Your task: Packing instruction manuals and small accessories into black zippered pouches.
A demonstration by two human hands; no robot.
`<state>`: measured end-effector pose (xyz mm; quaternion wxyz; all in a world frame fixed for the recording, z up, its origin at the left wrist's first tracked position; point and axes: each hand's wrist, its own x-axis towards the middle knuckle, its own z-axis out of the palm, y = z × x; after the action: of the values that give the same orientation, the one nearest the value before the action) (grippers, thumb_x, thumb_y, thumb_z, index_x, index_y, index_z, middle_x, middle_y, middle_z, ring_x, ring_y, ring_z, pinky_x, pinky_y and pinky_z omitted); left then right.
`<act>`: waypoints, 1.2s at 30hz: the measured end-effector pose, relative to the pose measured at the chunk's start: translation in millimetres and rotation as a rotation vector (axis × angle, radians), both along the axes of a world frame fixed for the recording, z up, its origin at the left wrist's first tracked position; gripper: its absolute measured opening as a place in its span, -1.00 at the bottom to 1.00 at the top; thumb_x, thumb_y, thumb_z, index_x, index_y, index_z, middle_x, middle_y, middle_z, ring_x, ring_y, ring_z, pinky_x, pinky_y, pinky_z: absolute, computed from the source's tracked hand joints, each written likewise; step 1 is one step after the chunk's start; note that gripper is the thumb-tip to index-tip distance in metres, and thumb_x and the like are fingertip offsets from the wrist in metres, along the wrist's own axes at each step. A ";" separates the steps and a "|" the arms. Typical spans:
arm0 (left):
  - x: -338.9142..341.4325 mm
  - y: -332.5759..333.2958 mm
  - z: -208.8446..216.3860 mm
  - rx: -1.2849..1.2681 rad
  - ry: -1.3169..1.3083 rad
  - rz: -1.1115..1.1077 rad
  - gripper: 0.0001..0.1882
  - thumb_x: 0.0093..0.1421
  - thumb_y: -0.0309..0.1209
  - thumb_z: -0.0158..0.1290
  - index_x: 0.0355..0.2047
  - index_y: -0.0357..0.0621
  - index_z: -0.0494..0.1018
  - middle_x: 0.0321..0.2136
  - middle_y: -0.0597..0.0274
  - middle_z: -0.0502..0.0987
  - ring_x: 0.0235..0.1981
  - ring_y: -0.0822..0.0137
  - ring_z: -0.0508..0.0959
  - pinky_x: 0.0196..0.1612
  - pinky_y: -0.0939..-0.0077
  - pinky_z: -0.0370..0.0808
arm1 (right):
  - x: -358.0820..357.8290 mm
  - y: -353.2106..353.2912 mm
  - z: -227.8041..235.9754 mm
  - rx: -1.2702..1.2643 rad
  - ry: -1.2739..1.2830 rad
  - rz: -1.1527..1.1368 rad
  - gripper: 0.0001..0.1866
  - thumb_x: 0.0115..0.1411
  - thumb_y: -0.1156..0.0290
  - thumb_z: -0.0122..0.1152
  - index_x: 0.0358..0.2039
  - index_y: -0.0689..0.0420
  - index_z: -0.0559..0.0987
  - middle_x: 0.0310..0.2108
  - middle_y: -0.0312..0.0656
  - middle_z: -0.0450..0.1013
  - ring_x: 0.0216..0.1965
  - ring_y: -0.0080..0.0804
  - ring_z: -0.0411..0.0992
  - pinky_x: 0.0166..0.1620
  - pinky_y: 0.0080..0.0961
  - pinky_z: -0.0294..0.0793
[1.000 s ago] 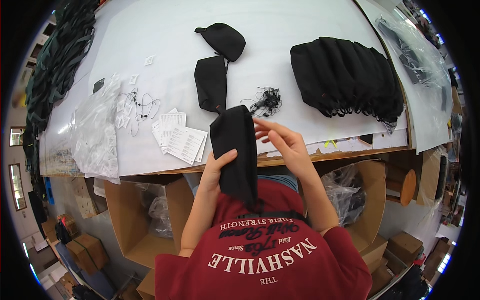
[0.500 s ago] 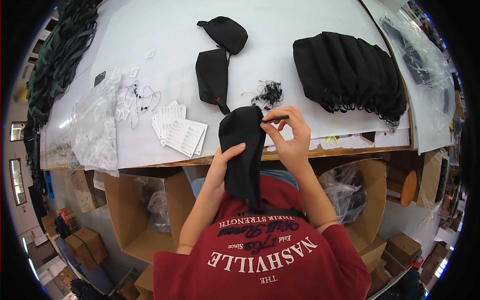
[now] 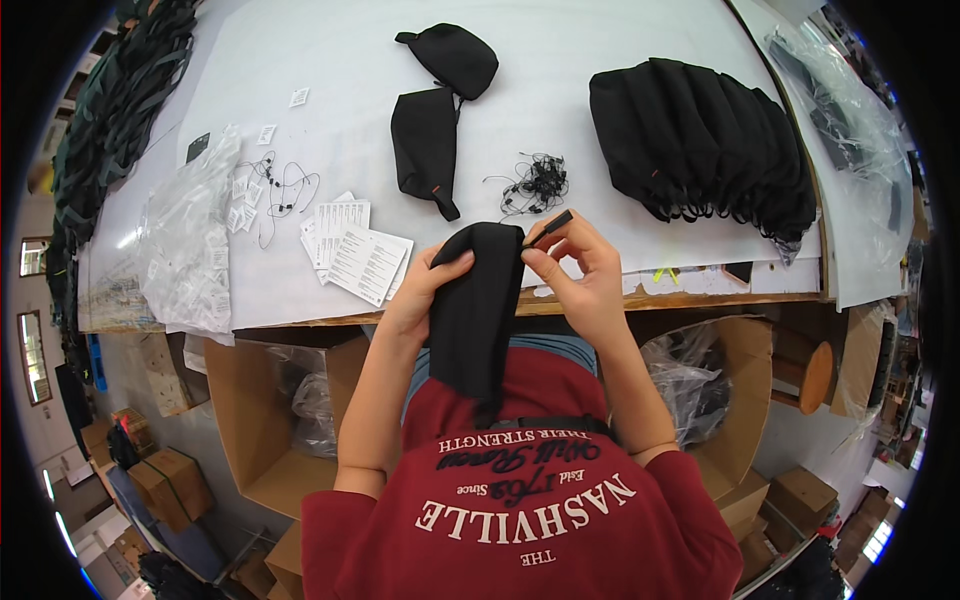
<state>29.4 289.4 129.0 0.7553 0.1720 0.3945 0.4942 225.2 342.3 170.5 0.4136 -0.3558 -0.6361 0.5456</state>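
Note:
A black fabric pouch (image 3: 470, 320) hangs in front of my body at the table's front edge. My left hand (image 3: 425, 290) is closed on its left side, thumb across the top face. At the pouch's upper right edge, my right hand (image 3: 580, 265) pinches a slim black pull tab (image 3: 555, 227), which sticks up past my fingers. Just beyond lies a tangle of black strings (image 3: 540, 185). Two more black pouches, one nearer (image 3: 424, 145) and one farther (image 3: 455, 62), rest on the white table (image 3: 330, 60).
Printed white cards (image 3: 368, 262) and a clear plastic bag (image 3: 190, 250) lie on the left, with small tags and loose strings around them. A row of black pouches (image 3: 700, 135) stands at right. Below the table edge are open cardboard boxes on the left (image 3: 240, 420) and right (image 3: 745, 400).
My left hand has shifted up and left along the pouch, which has turned slightly. In my right hand the pull tab has tipped from nearly level to slanting upward.

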 end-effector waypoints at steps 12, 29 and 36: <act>2.0 -6.7 1.3 0.046 -0.043 -0.102 -0.58 0.09 -0.36 0.16 -0.08 -0.31 0.40 -0.29 0.16 0.57 -0.33 0.44 0.58 -0.27 0.61 0.54 | -5.7 -7.7 17.7 0.172 -0.138 -0.093 -0.90 0.01 0.57 0.24 -0.41 0.23 0.52 -0.46 -0.30 0.41 -0.47 -0.60 0.36 -0.46 -0.69 0.24; -24.8 22.7 6.0 -0.192 -0.326 0.320 -0.73 0.28 -0.21 -0.04 -0.31 -0.14 0.51 -0.57 0.14 0.56 -0.66 0.37 0.57 -0.66 0.58 0.53 | -26.9 -46.0 15.7 0.056 -0.188 0.316 -0.87 0.03 0.51 0.25 -0.43 0.22 0.47 -0.49 -0.24 0.35 -0.47 -0.43 0.38 -0.45 -0.54 0.33; -39.5 24.9 3.6 -0.025 -0.410 0.307 -0.71 0.21 -0.29 0.07 -0.23 -0.30 0.51 -0.48 0.11 0.60 -0.58 0.38 0.61 -0.58 0.61 0.58 | -23.9 -54.8 10.1 0.069 -0.223 0.405 -0.86 0.02 0.49 0.25 -0.43 0.21 0.47 -0.50 -0.21 0.33 -0.43 -0.31 0.36 -0.39 -0.47 0.34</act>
<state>-10.1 314.3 132.6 0.7378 -0.0028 0.2607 0.6227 201.2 287.4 180.6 0.2346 -0.2649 -0.7545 0.5527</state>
